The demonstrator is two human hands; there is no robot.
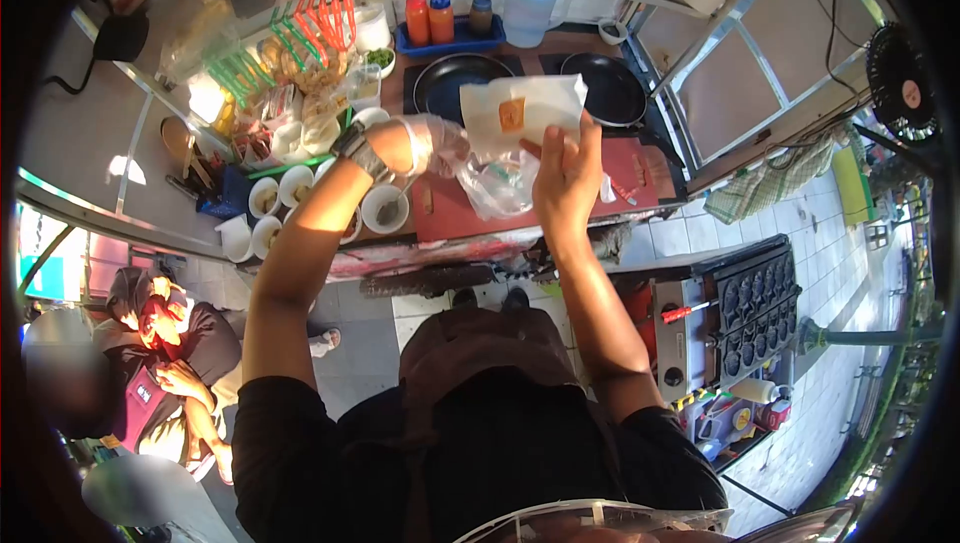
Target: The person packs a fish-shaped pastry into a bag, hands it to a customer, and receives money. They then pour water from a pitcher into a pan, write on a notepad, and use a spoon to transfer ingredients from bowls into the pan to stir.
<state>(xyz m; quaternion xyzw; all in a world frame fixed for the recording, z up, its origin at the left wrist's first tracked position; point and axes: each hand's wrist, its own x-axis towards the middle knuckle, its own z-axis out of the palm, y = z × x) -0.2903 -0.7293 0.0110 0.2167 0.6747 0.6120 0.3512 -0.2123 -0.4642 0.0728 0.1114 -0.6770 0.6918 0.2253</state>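
Note:
My right hand (568, 178) holds a white paper wrapper (550, 103) with a small orange-brown printed mark, its fingers along the lower right edge. Clear plastic, apparently a loose glove, covers my left hand (438, 146), which is beside the wrapper's lower left corner. Its fingers look curled; whatever they hold is hidden. Just below the wrapper, between both hands, is a crumpled clear plastic bag (498, 191) over the red board (450, 215). Two black pans, the left pan (440, 83) and the right pan (610, 93), sit behind the wrapper.
White cups (265, 198) and a bowl (385, 209) crowd the counter's left. Sauce bottles (440, 18) stand in a blue tray (480, 46). Red and green tongs (325, 23) hang at upper left. A molded griddle (755, 313) is at right; a seated person (170, 363) is at lower left.

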